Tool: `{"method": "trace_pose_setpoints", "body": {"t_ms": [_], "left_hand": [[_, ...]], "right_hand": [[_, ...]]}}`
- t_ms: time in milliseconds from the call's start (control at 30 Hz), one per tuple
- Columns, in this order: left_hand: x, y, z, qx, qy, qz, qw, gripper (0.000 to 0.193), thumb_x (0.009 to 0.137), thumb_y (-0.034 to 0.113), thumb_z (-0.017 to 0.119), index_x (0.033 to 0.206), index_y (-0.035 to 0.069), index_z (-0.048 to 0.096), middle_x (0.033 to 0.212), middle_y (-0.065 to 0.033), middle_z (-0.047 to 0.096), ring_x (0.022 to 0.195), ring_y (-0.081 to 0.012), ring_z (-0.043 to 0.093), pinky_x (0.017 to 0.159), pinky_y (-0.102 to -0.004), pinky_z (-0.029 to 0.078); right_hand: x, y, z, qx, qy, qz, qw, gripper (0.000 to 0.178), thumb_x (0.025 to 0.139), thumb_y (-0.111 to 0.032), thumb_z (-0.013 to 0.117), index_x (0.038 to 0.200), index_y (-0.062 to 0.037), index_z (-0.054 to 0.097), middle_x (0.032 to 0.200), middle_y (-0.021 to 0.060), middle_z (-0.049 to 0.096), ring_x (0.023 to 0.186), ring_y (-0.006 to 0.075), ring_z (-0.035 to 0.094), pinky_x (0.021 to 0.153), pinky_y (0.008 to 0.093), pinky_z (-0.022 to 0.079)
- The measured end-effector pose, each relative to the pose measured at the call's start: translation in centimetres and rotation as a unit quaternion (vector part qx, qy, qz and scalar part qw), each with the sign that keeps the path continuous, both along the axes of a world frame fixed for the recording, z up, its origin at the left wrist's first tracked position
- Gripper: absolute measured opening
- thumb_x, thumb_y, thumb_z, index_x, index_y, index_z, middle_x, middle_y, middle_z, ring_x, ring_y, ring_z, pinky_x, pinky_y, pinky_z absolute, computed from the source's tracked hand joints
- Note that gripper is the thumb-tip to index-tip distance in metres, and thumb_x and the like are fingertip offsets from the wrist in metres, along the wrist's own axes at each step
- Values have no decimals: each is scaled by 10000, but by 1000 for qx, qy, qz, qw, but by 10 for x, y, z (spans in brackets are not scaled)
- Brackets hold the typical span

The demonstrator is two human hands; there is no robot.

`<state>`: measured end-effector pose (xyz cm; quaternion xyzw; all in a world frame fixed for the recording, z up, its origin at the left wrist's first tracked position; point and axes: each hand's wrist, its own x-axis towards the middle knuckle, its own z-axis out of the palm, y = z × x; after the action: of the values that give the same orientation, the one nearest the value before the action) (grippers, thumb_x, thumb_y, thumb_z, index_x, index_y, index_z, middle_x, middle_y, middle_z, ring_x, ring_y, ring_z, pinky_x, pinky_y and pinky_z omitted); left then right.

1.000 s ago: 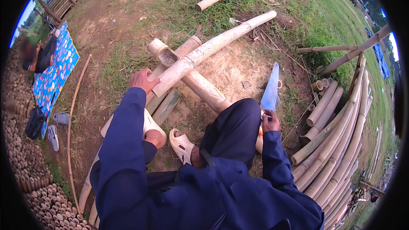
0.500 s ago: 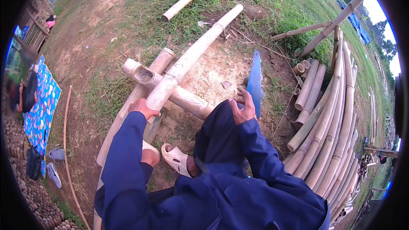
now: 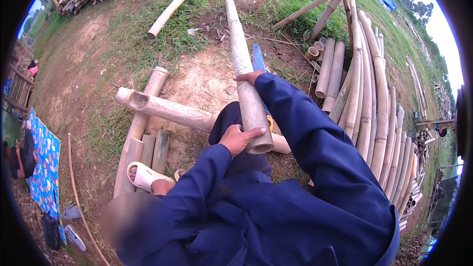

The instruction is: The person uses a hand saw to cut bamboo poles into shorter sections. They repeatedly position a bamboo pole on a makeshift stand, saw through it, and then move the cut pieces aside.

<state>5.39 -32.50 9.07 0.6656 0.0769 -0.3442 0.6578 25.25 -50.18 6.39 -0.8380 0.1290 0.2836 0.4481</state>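
Observation:
A pale bamboo pole (image 3: 241, 54) is held raised in front of me, its hollow cut end toward my body and its far end pointing away. My left hand (image 3: 239, 139) is closed around the near end, thumb lying across the top. Farther up, my right hand (image 3: 249, 76) grips the pole from the right side. Partly hidden behind the pole is a saw with a blue blade (image 3: 258, 59). Below lies a thick bamboo crosspiece (image 3: 180, 113) with a notch near its left end, resting over another bamboo length (image 3: 153, 86).
Many bamboo poles (image 3: 367, 83) lean in a row on the right, beside short cut tubes (image 3: 331, 71). One long pole (image 3: 180, 2) lies on the grass ahead. Two short pieces (image 3: 160, 150) sit near my sandalled foot (image 3: 148, 177). At left, a person (image 3: 27, 152) sits by a blue patterned mat (image 3: 44, 172).
The pole was lifted off the crosspiece and shifted right, swinging more upright in the view. My right hand, open and empty before, now grips it; my left hand holds its near end.

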Motion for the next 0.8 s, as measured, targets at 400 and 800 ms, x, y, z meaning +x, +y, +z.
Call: {"method": "trace_pose_setpoints", "body": {"t_ms": [400,800], "left_hand": [[22,-23,-19,-10,-44,43,998,843,897,445,795,1435,-103,448,1231,-217,655,978,-204,672,837,-333,567],[-4,-155,-124,-64,77,-5,995,766,834,505,801,1251,-115,634,1258,-211,696,1174,-264,663,1064,-351,452]], "right_hand": [[-212,-178,-35,-77,-38,-25,996,1022,590,-443,926,1360,95,523,1210,262,676,1103,338,684,965,404,539],[-414,-140,-17,68,-55,-104,991,999,668,-356,904,1481,14,457,1257,231,677,1143,326,674,1013,404,505]]}}
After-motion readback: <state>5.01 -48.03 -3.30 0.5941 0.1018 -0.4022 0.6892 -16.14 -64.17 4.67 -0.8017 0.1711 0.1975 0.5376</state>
